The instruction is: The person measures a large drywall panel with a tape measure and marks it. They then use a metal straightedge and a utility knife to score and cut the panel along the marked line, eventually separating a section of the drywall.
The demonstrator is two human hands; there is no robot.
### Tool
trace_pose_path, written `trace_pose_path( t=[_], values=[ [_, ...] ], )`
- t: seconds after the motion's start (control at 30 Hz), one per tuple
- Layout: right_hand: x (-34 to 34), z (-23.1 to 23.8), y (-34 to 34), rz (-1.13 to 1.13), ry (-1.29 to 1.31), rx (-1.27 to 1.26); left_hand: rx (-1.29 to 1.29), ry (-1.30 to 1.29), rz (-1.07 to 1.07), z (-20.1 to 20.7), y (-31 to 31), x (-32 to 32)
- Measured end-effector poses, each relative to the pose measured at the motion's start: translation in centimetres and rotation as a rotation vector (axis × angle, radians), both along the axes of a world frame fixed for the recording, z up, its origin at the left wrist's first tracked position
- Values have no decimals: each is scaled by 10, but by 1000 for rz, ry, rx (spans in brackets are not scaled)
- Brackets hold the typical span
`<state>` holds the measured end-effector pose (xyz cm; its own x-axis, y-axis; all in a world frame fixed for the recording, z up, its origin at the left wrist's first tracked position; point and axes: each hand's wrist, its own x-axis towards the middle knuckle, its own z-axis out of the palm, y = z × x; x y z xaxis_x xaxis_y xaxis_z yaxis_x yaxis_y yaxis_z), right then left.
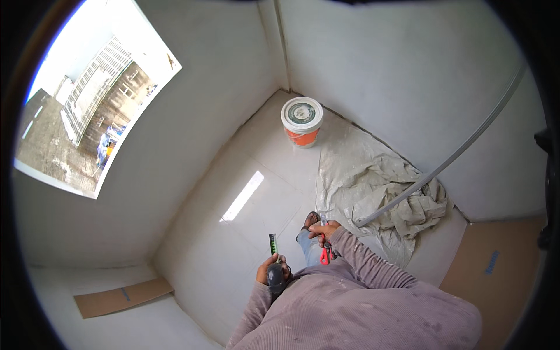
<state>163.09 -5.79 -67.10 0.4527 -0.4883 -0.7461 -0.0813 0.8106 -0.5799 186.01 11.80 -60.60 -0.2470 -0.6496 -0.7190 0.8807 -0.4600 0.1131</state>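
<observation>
My left hand (270, 268) is closed around a tape measure with a dark case (276, 280). A short length of its black-and-green blade (273, 244) sticks out, pointing away from me. To the right, my right hand (324, 230) is closed on a red-handled hand tool (325, 255), whose red grips hang below the fingers. I cannot make out whether it is scissors, pliers or a cutter. A small pale, clear-looking piece (324, 218) shows above that hand. Both hands are in front of my body, apart from each other.
A long grey pipe (449, 162) leans from the right wall down to the floor beside a crumpled pale sheet (382, 186). A lidded white-and-orange bucket (302, 122) stands near the far corner. Cardboard pieces (496, 280) (123, 296) lie at right and lower left. A window (96, 99) opens at left.
</observation>
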Motion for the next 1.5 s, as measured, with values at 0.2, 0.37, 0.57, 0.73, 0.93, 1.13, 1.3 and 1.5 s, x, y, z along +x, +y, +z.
trace_pose_path(
  t=[0.2,0.37,0.57,0.73,0.93,1.13,1.3,1.5],
  values=[
    [28,60,-128,60,-172,-209,-677,-609,43,78,-178,37],
    [31,141,-184,197,-362,-412,-661,-901,5,82,-312,37],
    [40,148,-255,141,138,-847,-601,-1420,-150,62,-453,13],
    [59,116,-324,-62,620,-842,-753,-1211,-301,18,-561,-4],
    [93,69,-453,-308,739,-884,-396,-717,-449,-45,-667,4],
    [125,-17,-541,-288,683,-642,-279,-509,-507,-165,-777,40],
    [120,-95,-522,-332,749,-87,140,-1697,-1080,-342,-896,72],
    [87,-120,-401,-245,898,361,342,-1858,-1132,-462,-1001,55]
  ],
)
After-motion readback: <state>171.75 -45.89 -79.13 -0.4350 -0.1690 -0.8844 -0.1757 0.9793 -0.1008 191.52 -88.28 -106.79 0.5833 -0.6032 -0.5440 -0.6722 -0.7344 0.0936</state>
